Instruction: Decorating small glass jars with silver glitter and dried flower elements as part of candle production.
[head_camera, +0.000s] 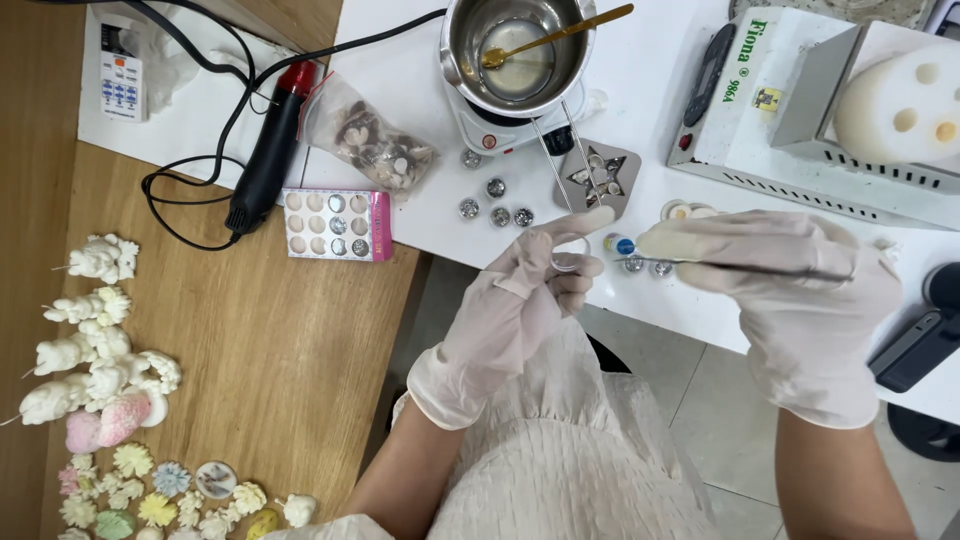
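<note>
A small clear round container (566, 262) is pinched between the gloved thumb and fingers of the left hand (520, 300), held just off the near edge of the white table (420, 90) and above the person's pale pleated garment (570, 450). The right hand (790, 290), also gloved, is closed around a thin dark tool (740, 266) that lies nearly level, its tip toward the container and close to a tiny blue-and-white piece (621, 244); whether the tip touches that piece cannot be told. Just beyond the hands, small silvery round cups (497, 200) are scattered on the table beside a grey star-shaped mould (598, 178). Farther back stands a steel melting pot (518, 50) on a small white heater (500, 125), with a gold spoon (555, 36) resting in it. To the right sits a white machine (800, 110) carrying a white silicone mould (900, 105). To the left lie a clear bag of shells (365, 135), a pink tray of small rounds (335, 224) and a black-and-red heat gun (268, 150). White and pastel moulded figures and flowers (100, 370) cover the wooden surface (280, 350) at far left.
</note>
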